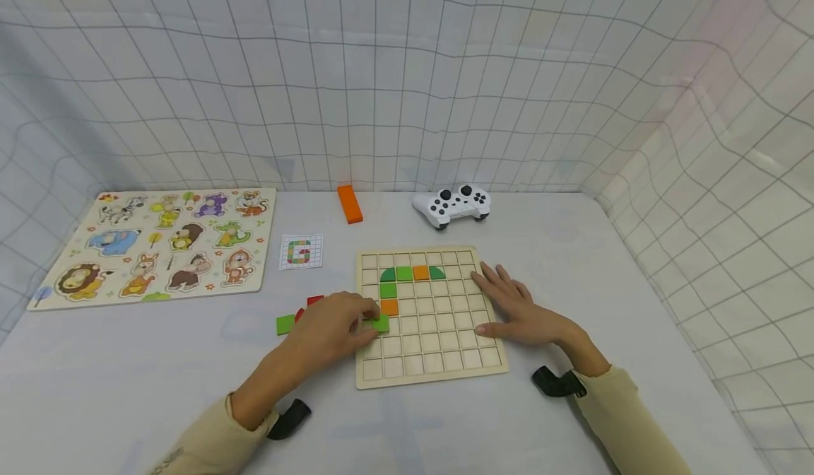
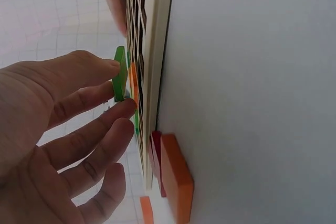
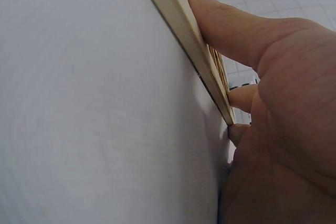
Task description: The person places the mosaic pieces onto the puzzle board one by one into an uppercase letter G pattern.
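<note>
Pale wooden grid board (image 1: 450,344) has the right hand (image 1: 518,316) spread on its right edge. The left hand (image 1: 333,323) pinches a flat green square tile (image 1: 381,324) over the board's left side. Placing it seems the step: line it up, then let go.

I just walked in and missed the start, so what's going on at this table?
A person's left hand pinches a green tile at the left side of a wooden grid board, while their right hand rests on the board's right edge. Six tiles lie on the grid: four in a row, two running down from its left end. Loose tiles, partly hidden by the left hand, and a small pattern card lie left of the board.
</note>
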Action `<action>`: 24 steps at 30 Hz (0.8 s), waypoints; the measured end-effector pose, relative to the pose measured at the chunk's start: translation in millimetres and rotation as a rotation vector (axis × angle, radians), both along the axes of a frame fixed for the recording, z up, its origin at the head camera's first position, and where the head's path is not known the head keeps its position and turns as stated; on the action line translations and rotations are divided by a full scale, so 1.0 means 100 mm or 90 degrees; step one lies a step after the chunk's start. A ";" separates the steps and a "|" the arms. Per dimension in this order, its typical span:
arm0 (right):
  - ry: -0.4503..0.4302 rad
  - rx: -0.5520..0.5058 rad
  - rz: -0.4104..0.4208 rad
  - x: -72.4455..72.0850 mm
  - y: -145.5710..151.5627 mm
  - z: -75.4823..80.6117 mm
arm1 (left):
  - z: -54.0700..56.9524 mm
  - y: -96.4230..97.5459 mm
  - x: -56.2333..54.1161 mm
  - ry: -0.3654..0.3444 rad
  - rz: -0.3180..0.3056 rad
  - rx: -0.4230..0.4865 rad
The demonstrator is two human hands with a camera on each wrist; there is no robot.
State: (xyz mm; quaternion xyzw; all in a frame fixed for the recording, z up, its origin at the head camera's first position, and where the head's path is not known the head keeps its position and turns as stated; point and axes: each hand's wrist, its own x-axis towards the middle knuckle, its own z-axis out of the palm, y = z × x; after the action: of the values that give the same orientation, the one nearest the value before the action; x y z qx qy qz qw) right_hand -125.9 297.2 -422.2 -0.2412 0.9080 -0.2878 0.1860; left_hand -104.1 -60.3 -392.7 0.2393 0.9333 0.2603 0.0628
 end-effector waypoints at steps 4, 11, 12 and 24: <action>-0.002 0.003 -0.003 0.00 0.00 0.01 | -0.03 0.06 0.02 0.008 -0.011 -0.008; -0.009 0.004 -0.007 0.01 0.00 0.02 | -0.04 0.12 0.02 0.040 -0.023 -0.020; -0.009 0.003 -0.007 0.01 0.00 0.02 | -0.04 0.13 0.03 0.042 -0.022 -0.022; -0.011 0.005 -0.012 0.01 0.00 0.03 | -0.05 0.17 0.03 0.070 -0.037 -0.043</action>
State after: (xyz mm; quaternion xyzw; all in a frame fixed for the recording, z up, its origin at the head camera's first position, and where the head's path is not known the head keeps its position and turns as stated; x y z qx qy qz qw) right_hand -124.5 296.9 -419.3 -0.2296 0.9096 -0.2878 0.1925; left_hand -101.2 -43.6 -397.9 0.2776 0.9363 0.2132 0.0272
